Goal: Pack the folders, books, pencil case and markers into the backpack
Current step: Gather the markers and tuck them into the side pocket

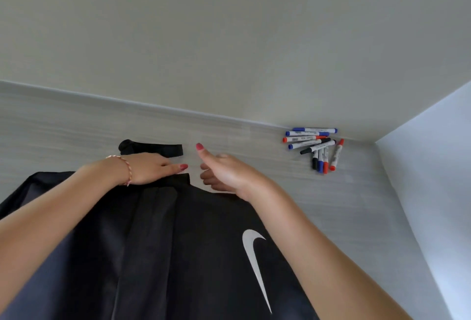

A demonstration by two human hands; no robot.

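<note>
Black backpack (178,256) fills the bottom of the view, lying flat on a pale grey table (76,128), w/ a white swoosh logo (254,263) on its right side. Both bare forearms cross over it toward its far edge. A black strap (153,150) of the bag sticks out past that edge, flat on the table, partly behind the left hand.

Left hand (150,169), w/ a thin braided bracelet (127,170) at the wrist, rests palm-down on the bag's far edge; fingers look straight, thumb pointing right, and they don't visibly curl round anything. Right hand (224,174) is just beside it, at the bag's far edge, thumb up, other fingers curled loosely inward. Whether they pinch any fabric can't be told; the fingertips are turned away and partly hidden. The two hands are near each other but apart.

Markers (314,147), about nine or ten, w/ blue, red and black caps, lie in a loose heap on the table near the far right corner, close to the wall (229,39). They're well apart from both hands and off to the right of the bag, touching neither. Nothing sits btwn the right hand and the heap but bare table. A second, lighter wall (438,192) closes the right side.
</note>
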